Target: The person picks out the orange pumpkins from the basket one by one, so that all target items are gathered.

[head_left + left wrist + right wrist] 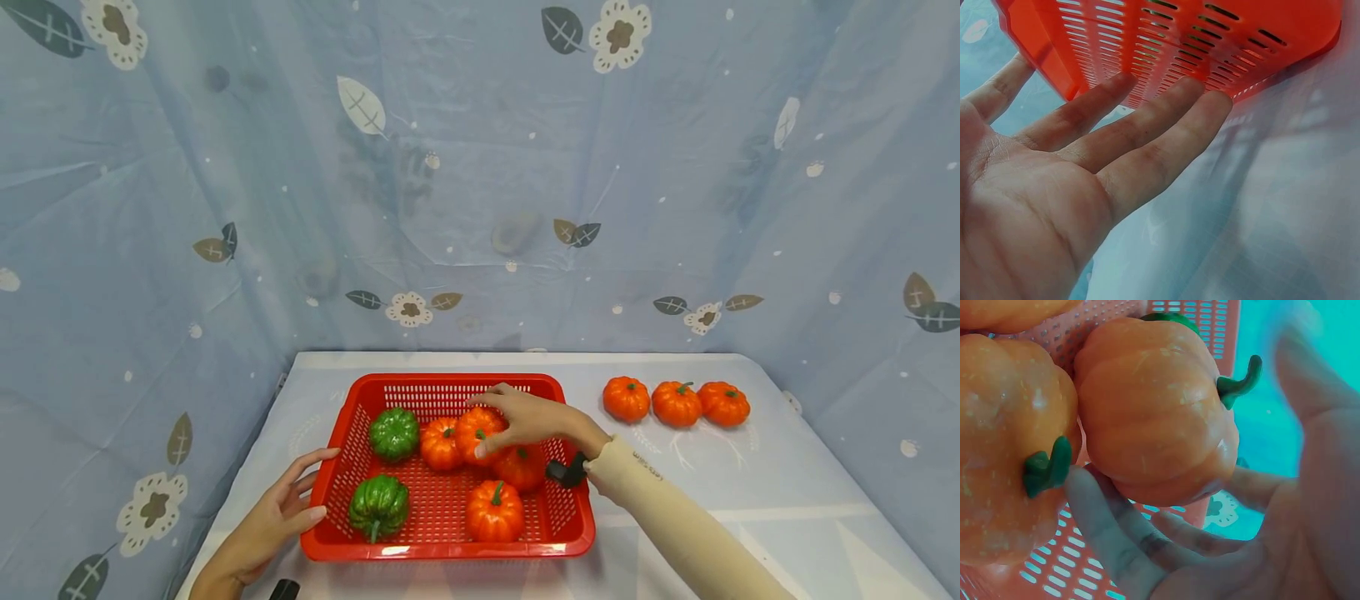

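A red slotted basket (450,550) holds two green pumpkins (379,507) and several orange ones. My left hand (266,517) is at the basket's left side, its fingertips right at the rim; the left wrist view shows its fingers (1147,150) extended along the slotted wall. Inside the basket, my right hand (525,417) reaches over an orange pumpkin (477,429), thumb in front and fingers behind. The right wrist view shows spread fingers (1110,544) close against this pumpkin (1154,412), while the blurred thumb stands apart from it. Another orange pumpkin (1010,456) lies beside those fingertips.
Three orange pumpkins (677,404) sit in a row on the white table (697,483), right of the basket. A blue patterned curtain (480,167) surrounds the table at the back and sides. A black device (567,471) is on the right wrist.
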{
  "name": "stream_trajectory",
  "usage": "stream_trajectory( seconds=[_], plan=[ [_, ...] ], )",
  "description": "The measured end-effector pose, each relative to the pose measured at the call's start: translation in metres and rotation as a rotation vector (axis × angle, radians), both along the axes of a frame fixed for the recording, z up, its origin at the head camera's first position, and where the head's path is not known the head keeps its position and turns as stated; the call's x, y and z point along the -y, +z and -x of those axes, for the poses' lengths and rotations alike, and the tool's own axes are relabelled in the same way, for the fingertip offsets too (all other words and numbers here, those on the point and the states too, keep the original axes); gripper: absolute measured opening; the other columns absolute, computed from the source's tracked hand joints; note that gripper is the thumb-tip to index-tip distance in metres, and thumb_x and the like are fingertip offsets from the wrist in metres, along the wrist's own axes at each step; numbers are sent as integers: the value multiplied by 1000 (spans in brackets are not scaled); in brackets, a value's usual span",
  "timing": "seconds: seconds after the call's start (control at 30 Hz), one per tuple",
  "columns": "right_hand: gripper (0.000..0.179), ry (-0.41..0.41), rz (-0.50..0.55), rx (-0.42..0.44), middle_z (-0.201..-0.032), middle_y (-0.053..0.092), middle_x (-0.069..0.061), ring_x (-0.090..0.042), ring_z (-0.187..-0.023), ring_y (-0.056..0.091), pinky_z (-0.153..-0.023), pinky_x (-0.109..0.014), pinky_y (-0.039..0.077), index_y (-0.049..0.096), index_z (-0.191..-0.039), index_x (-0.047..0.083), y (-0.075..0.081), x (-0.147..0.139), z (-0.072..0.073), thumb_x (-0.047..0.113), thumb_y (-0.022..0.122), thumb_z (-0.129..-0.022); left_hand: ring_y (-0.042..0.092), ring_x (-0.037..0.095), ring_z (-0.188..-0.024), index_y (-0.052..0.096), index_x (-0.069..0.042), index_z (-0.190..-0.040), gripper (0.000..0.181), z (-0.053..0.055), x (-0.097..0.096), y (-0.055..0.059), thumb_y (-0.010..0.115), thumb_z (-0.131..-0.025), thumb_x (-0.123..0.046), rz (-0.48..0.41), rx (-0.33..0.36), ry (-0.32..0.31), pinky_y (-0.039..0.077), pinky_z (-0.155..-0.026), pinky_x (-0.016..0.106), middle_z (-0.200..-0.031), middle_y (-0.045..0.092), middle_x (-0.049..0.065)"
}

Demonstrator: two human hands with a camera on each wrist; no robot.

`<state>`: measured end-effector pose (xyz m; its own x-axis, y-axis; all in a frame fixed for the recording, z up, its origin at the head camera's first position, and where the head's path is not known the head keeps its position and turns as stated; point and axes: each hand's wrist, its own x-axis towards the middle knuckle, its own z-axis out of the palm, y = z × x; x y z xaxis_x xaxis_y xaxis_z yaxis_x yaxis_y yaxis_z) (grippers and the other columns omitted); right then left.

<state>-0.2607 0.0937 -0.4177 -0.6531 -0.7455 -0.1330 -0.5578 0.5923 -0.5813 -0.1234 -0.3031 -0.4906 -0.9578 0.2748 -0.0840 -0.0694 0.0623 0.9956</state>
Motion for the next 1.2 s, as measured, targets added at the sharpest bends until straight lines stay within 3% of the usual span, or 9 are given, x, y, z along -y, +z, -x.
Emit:
stream_trajectory(
  seconds=[0.1,0.17,0.4,0.57,0.8,0.93,1.2],
  plan=[
    [81,38,16,-15,-149,43,-8,-27,-134,42,-108,-50,43,49,-149,22,-1,-1,-1,36,90,-80,54,38,-128,29,-17,-158,68,-1,0,0,63,-100,-6,5,-5,-1,57,-92,44,-154,34,32],
    [77,53,27,-36,-145,46,-6,-25,-132,43,-107,-48,43,53,-143,24,-1,-1,-1,30,93,-77,55,36,-127,29,-16,-158,68,-1,0,-1,63,-100,-6,6,-10,-2,57,-92,43,-153,34,32],
    [70,17,1,-91,-138,54,-3,-21,-122,53,-106,-44,45,57,-141,22,2,1,-4,43,87,-81,59,26,-124,28,-16,-158,68,0,1,-1,62,-100,-5,3,-19,-14,56,-92,42,-153,34,32],
    [72,-42,19,-128,-130,59,2,-17,-114,56,-100,-38,49,58,-140,19,5,1,-6,53,84,-81,58,29,-125,29,-16,-158,68,-1,0,0,62,-100,-6,6,-12,-7,57,-92,43,-153,34,31],
    [72,-129,97,-165,-132,59,2,-14,-109,59,-90,-32,54,57,-141,18,8,-2,-10,52,82,-82,57,31,-126,30,-17,-158,67,-2,-1,0,63,-100,-9,26,3,13,58,-91,44,-153,35,30],
    [69,-153,159,-146,-128,60,6,-11,-106,60,-89,-30,54,57,-138,20,12,-5,-10,51,84,-82,55,35,-127,29,-17,-158,68,-1,-1,1,63,-100,-8,21,1,11,58,-90,45,-154,33,31],
    [68,-168,184,-156,-130,61,5,-12,-107,61,-88,-32,55,58,-140,19,19,-15,-15,47,83,-84,58,23,-125,28,-16,-159,68,0,2,-2,60,-100,-4,5,-16,-9,56,-92,43,-155,31,30]
  ],
)
